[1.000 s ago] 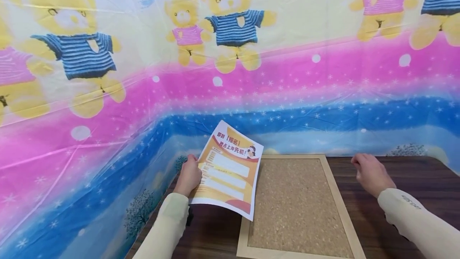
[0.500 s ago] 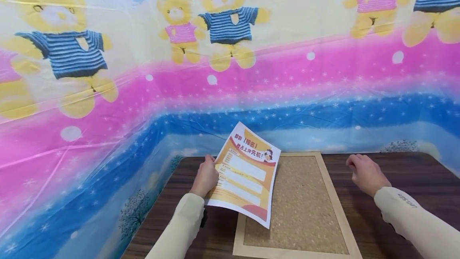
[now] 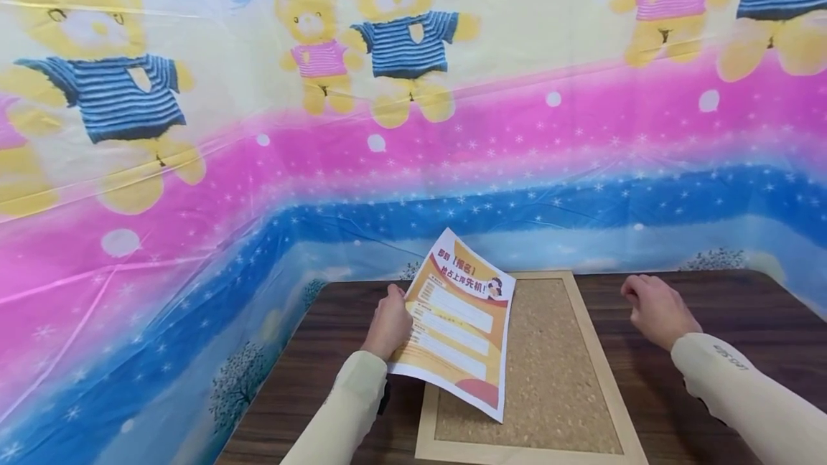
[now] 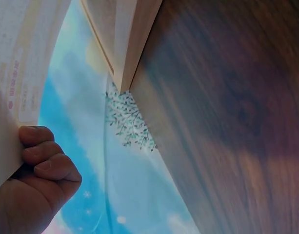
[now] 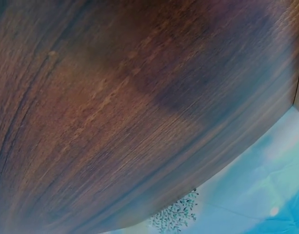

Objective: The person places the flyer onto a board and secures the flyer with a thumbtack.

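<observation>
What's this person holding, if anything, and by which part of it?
The left grip holds a printed Chinese sign-up flyer by its left edge. Whether the right grip holds anything cannot be told.

Cream on both arms here! The left sleeve (image 3: 342, 411), long and rumpled at its cuff (image 3: 363, 370), shows a small black piece (image 3: 384, 399) beneath; left grip (image 3: 390, 323) bare. Over on the right sleeve (image 3: 756, 397), dark lettering (image 3: 730, 359) runs near the wrist, a dark strip (image 3: 714, 415) underneath, right grip (image 3: 662, 312) bare too!

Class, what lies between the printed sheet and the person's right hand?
Rightward from the sheet, the head view shows exposed cork, a wooden frame, then dark tabletop before the right hand.
</observation>
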The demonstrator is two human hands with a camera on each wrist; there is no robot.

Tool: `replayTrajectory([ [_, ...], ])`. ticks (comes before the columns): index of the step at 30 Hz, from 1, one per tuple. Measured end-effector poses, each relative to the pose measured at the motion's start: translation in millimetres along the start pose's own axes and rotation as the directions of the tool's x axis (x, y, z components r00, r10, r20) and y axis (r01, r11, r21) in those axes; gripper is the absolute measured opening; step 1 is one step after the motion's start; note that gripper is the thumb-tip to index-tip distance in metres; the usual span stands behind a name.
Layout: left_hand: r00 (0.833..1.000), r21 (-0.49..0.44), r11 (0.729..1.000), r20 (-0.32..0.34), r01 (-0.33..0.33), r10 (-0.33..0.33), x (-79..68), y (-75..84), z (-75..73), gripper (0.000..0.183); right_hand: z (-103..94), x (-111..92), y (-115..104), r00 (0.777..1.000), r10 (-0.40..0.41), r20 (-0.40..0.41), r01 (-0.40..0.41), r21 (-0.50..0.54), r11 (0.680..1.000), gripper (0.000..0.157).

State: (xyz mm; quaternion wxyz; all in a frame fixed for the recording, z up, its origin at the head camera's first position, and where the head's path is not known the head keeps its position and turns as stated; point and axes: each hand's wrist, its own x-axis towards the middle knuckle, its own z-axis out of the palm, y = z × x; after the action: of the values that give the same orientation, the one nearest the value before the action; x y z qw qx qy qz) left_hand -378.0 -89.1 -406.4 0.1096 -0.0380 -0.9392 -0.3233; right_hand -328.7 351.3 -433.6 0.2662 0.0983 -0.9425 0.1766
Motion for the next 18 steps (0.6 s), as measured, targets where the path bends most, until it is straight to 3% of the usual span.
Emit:
replayTrajectory([
  [10, 0.993, -0.007, 0.999, 0.113, 0.037, -0.036, -5.9, -1.1, 11.1, 0.018, -1.9, -1.5, 2.4, 1.0, 0.0, -0.013, 0.0, -0.018, 1.0, 0.015],
  [18, 0.986, 0.066, 0.998, 0.168, -0.003, -0.008, -11.8, -1.7, 12.8, 0.017, -5.2, -2.2, 6.1, 1.0, 0.029, -0.008, -0.029, -0.029, 0.999, 0.015],
])
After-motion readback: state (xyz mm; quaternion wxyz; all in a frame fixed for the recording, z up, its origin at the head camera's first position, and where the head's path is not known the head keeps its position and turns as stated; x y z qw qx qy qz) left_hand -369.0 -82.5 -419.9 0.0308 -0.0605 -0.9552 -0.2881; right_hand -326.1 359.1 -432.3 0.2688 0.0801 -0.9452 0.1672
